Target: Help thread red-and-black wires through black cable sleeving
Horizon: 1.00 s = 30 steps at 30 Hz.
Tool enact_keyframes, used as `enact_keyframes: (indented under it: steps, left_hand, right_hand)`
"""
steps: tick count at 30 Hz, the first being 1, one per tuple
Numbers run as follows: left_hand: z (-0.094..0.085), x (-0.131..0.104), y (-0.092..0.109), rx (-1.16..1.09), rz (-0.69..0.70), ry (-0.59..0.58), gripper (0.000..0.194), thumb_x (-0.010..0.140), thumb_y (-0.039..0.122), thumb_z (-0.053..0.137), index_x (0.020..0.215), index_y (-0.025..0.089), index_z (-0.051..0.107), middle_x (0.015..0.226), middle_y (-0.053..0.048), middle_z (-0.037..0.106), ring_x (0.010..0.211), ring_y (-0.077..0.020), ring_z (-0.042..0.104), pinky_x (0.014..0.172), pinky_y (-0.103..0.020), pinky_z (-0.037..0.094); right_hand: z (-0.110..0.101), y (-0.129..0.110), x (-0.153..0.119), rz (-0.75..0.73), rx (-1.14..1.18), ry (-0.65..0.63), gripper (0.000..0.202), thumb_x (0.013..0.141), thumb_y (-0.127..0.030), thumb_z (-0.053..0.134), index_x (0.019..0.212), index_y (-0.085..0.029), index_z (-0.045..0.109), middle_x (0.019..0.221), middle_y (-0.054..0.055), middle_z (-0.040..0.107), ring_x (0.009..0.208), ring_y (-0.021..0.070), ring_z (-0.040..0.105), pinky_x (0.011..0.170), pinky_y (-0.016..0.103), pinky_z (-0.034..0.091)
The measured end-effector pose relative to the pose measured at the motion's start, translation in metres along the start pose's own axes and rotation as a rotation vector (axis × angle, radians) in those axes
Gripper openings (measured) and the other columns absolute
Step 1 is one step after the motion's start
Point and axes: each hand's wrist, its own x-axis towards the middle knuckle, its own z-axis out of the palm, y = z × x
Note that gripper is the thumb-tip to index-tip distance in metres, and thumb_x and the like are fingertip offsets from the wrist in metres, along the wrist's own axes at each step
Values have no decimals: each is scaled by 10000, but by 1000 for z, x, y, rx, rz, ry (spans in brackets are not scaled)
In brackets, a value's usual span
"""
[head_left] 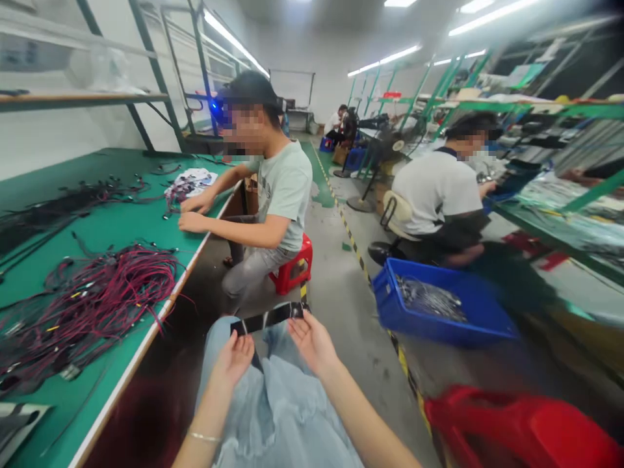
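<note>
Black glossy strip [267,320] stretches left to right above the light-blue jeans [292,396], right end slightly farther; left hand [236,357] pinches its left end, right hand [312,341] its right, neither hand nearer.

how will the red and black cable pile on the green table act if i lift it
The cable pile is probably floppy: thin strands curve loosely. Likely to tangle, since many cross. Some may slip off the green table, where strands overhang.
</note>
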Motion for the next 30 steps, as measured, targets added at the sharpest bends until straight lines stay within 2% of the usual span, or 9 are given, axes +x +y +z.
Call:
enact_keyframes:
  steps: [4, 12, 17, 20, 25, 30]
  left_hand:
    - [5, -15, 9, -41, 42, 8, 138, 845, 127, 422, 768, 169, 528, 692, 4, 620, 676, -115, 638, 666, -288, 558]
    - [20, -53, 23, -96, 117, -13, 182, 872, 146, 376, 854, 129, 555, 736, -28, 652, 697, -102, 643, 654, -220, 557]
    - [26, -66, 29, -101, 174, -62, 253, 881, 161, 346, 773, 135, 574, 701, -32, 652, 692, -114, 650, 648, -233, 561]
    - [32, -73, 32, -91, 207, -93, 246, 871, 163, 371, 748, 137, 583, 694, -30, 647, 692, -116, 647, 665, -249, 562]
    - [40, -76, 40, -85, 243, -112, 239, 864, 166, 392, 745, 132, 597, 725, -46, 651, 770, -132, 645, 788, -309, 539]
    - [39, -67, 51, -113, 230, -63, 262, 869, 141, 363, 769, 139, 604, 729, -44, 666, 784, -127, 645, 806, -317, 526]
  right_hand:
    - [-13, -6, -3, 11, 24, -6, 91, 785, -172, 498, 741, -127, 564, 597, 23, 660, 619, 121, 638, 655, 236, 509]
    - [-26, -3, -10, 136, 120, -107, 165, 839, -180, 430, 800, -103, 570, 705, 48, 685, 750, 125, 651, 770, 252, 515]
    - [-27, -9, -12, 149, 150, -123, 273, 877, -256, 356, 792, -113, 572, 745, 55, 686, 813, 127, 646, 782, 264, 525]
    - [-24, -11, -6, 156, 124, -101, 192, 838, -239, 445, 805, -109, 581, 745, 64, 688, 781, 151, 653, 750, 299, 541]
    - [-10, -11, 10, 103, 79, 9, 132, 800, -119, 479, 704, -134, 568, 583, 17, 667, 577, 105, 635, 641, 235, 550]
    - [9, -21, 16, 80, 84, 17, 111, 795, -124, 489, 752, -123, 591, 663, 40, 694, 634, 114, 651, 659, 238, 553]
